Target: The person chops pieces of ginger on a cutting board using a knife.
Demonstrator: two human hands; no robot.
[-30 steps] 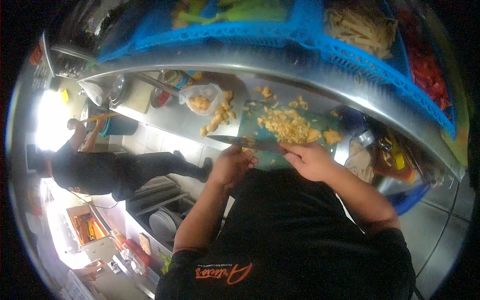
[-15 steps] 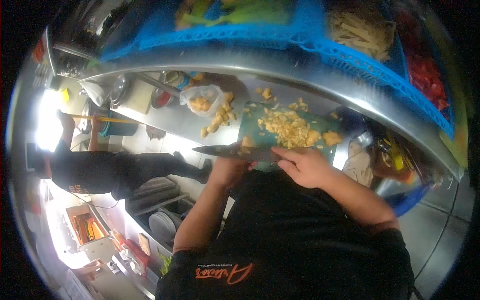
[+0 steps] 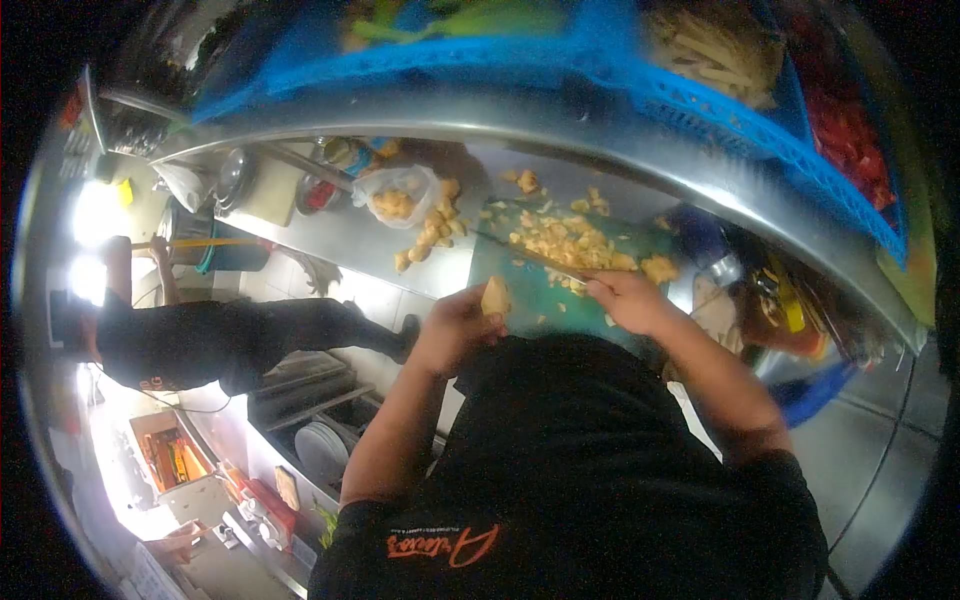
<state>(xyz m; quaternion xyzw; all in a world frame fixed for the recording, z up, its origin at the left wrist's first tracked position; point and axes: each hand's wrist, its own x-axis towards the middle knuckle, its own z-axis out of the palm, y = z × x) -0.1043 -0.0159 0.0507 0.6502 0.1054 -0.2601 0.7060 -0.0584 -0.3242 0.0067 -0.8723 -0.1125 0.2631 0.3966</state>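
Note:
My right hand (image 3: 635, 300) grips a knife (image 3: 535, 256) by its handle, the blade pointing left over the chopped pieces. In my left hand (image 3: 455, 328) is a pale yellow piece of ginger (image 3: 495, 297), held at the near left edge of the green cutting board (image 3: 555, 308). A heap of chopped ginger (image 3: 575, 240) covers the far part of the board. Left of the board, whole ginger knobs (image 3: 435, 235) lie on the counter beside a clear plastic bag (image 3: 408, 183) with more inside.
A steel shelf edge (image 3: 440, 135) crosses above the counter, with blue baskets (image 3: 600, 68) of cut vegetables on it. A bowl and utensils (image 3: 770, 290) stand at the right. On the left, another person (image 3: 220, 340) holds a yellow pole (image 3: 215, 242).
The knife has moved away from my left hand, up and right onto the chopped heap, its blade now edge-on. The ginger piece stays in my left hand. The other person's pole shifted slightly.

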